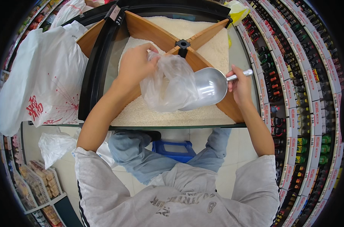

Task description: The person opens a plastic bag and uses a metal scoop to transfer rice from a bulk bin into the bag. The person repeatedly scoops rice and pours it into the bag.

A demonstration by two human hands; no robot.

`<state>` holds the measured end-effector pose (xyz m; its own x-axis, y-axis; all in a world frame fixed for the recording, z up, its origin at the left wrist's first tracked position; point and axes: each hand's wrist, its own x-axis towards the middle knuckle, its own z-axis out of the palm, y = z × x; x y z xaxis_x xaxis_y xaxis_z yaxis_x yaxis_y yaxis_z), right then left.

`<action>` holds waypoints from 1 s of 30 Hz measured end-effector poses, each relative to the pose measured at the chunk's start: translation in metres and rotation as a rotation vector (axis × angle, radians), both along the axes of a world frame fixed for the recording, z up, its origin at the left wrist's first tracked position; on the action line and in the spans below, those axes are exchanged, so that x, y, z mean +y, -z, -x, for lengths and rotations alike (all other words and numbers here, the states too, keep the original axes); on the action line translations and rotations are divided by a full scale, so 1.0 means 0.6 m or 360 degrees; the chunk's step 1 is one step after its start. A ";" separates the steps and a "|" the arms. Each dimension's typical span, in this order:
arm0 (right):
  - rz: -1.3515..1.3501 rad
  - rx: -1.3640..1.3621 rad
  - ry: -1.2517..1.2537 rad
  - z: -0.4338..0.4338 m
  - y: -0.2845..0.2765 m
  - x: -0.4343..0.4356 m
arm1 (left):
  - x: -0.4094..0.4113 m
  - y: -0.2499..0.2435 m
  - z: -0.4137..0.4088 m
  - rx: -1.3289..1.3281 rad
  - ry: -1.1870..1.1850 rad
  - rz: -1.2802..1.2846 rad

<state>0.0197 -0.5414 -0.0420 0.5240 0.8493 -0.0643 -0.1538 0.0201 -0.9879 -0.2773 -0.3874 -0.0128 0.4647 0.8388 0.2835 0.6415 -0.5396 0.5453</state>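
A clear plastic bag (169, 85) hangs from my left hand (139, 62), whose thumb and fingers pinch its upper edge. With my right hand (240, 85) I grip the handle of a shiny metal scoop (213, 85). The scoop's front end reaches into or behind the bag; the film hides which. Both are held over a bin of pale rice-like grain (172, 119). Crossed wooden dividers (152, 29) split the bin into sections and meet at a black centre post (183, 44). What the bag holds is hard to make out through the film.
A large white plastic bag (58, 76) with red print stands left of the bin's black rim (99, 62). Curved shelves of bottles (299, 113) line the right side. Below are a blue plastic stool (174, 150) and, at lower left, a rack of packaged goods (41, 181).
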 end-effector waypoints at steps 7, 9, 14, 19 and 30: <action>0.0020 -0.0067 -0.0069 0.003 -0.002 -0.029 | 0.071 -0.074 0.099 -0.0754 0.0022 -0.0176; 0.0002 -0.0076 -0.0098 -0.006 -0.008 -0.029 | 0.062 -0.137 0.125 -0.0894 -0.0163 -0.0493; 0.0141 -0.0105 -0.0261 0.004 -0.004 -0.009 | 0.024 -0.223 0.129 -0.0633 -0.0202 -0.1128; 0.0303 -0.0046 -0.0472 0.023 0.010 -0.011 | 0.073 -0.065 0.079 0.0064 -0.0292 -0.0654; -0.0468 -0.1981 -0.0682 0.095 -0.126 -0.009 | 0.093 0.037 0.059 -0.0523 -0.0217 -0.0097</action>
